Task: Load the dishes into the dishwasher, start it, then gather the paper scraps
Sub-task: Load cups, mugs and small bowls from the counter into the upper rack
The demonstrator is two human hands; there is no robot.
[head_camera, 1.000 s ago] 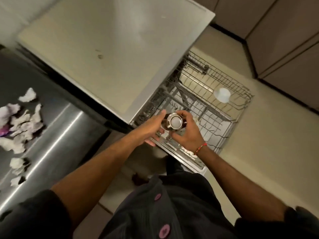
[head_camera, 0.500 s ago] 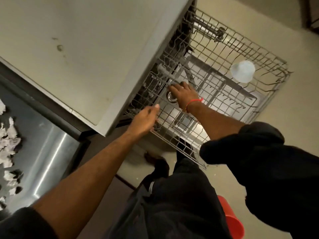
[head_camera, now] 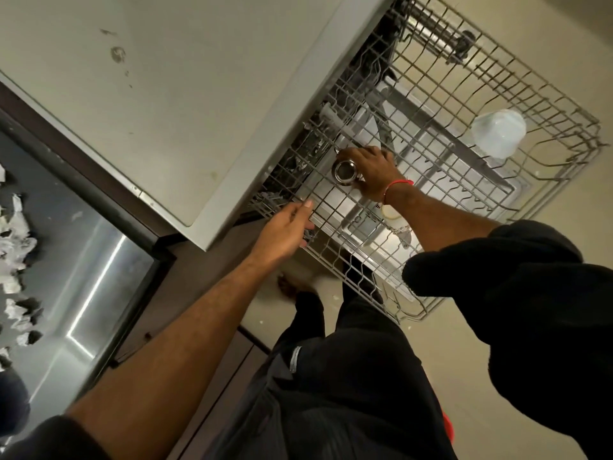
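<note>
The wire dishwasher rack stands pulled out at two o'clock, a white cup upturned near its far corner. The right hand curls round a steel cup inside the rack. At seven o'clock of that cup, the left hand reaches the rack's rim, fingers seemingly relaxed. Paper scraps lie at nine o'clock.

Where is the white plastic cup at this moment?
In the head view, the white cup sits upside down in the far right corner of the pulled-out dishwasher rack, away from both hands.
</note>
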